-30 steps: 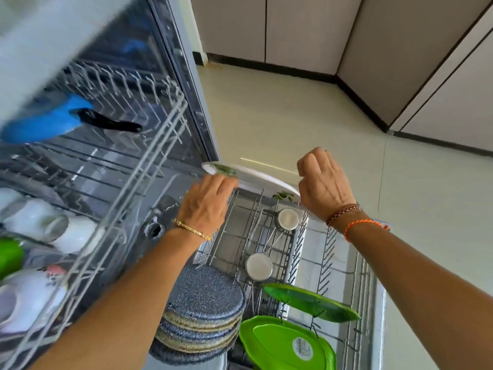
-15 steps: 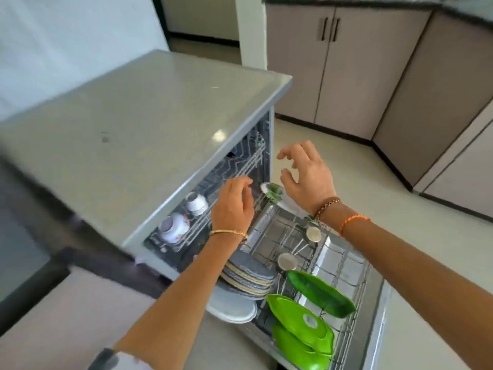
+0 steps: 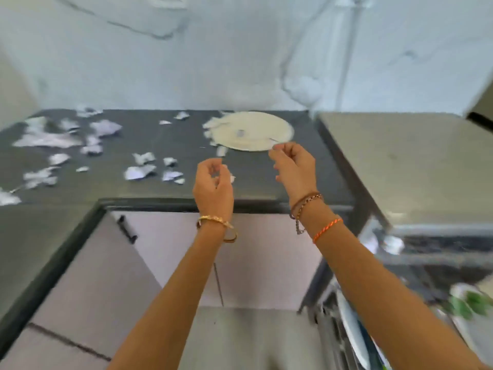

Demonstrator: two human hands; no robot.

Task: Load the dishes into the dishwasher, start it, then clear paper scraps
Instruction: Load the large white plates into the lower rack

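A cream round plate [image 3: 252, 130] lies on the dark countertop [image 3: 165, 188], near its right end. Torn white paper scraps [image 3: 53, 137] are strewn over the counter's left and middle. My right hand [image 3: 292, 166] hovers just in front of the plate's near rim, fingers loosely curled and holding nothing. My left hand [image 3: 213, 185] is raised over the counter's front edge, also loosely curled and empty. The open dishwasher [image 3: 400, 263] stands at the right, and its lower rack holds plates [image 3: 354, 335] at the bottom right. The picture is motion-blurred.
The dishwasher's grey steel top [image 3: 405, 161] adjoins the counter on the right. Below the counter are pale cabinet doors [image 3: 170, 249] with a dark handle [image 3: 126, 227]. A white marbled wall [image 3: 213, 54] backs the counter. The counter turns a corner along the left.
The view has swung left from the dishwasher rack to the countertop. Both hands left the rack, where they set a white plate, and now reach toward the cream plate.
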